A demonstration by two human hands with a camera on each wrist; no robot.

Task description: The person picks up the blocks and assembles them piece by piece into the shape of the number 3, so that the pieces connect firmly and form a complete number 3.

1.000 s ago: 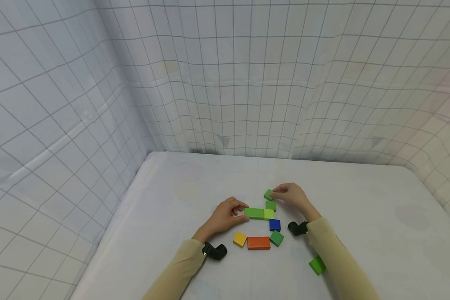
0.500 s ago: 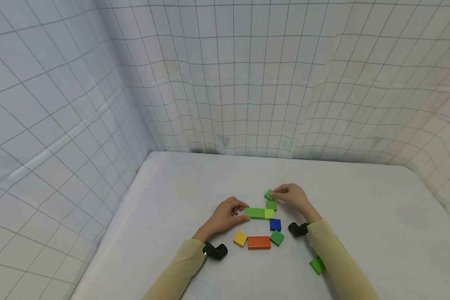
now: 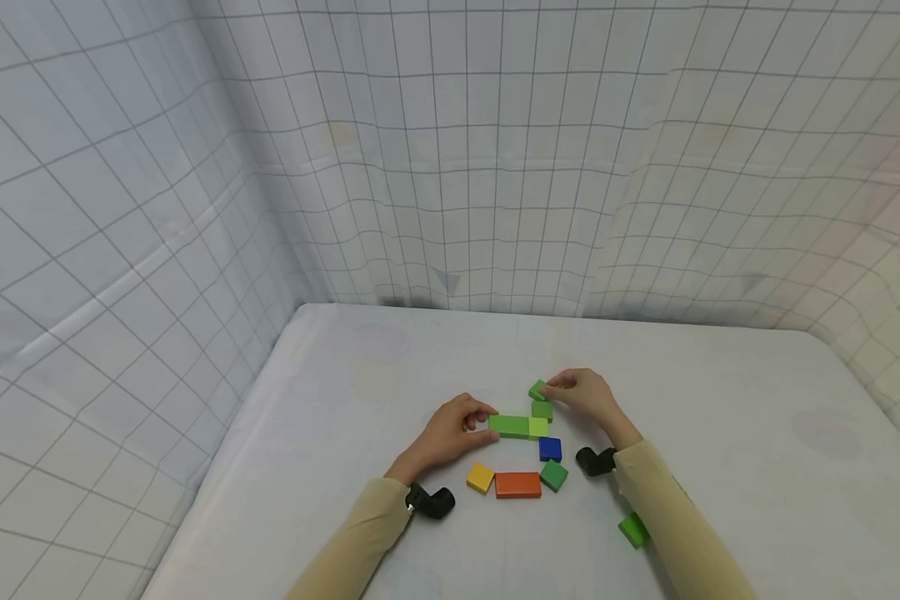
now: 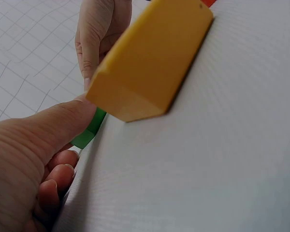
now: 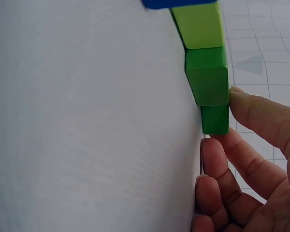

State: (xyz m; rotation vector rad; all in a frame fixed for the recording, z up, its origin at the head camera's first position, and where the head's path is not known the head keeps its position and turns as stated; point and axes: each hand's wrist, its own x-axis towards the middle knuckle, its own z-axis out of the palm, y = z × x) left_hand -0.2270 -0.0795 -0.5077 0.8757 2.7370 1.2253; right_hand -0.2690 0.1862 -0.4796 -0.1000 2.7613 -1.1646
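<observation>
Lower centre of frame: left hand point(image 3: 446, 429) pinches left end of long smooth green rectangular block point(image 3: 509, 427); right hand point(image 3: 585, 393), farther right, grips small smooth green cuboid point(image 3: 537, 389), askew. Step looks like alignment; next move probably calls for gentle squaring.

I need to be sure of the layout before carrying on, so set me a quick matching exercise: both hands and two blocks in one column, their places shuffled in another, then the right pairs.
Things
1. Left hand
2. Right hand
3. Orange-red block
4. Blue block

Places
A. Between the yellow block and the dark green block
B. Between the lime block and the dark green block
C. At the left end of the long green block
D. At the farthest green block

Pairs: 1-C, 2-D, 3-A, 4-B
</observation>
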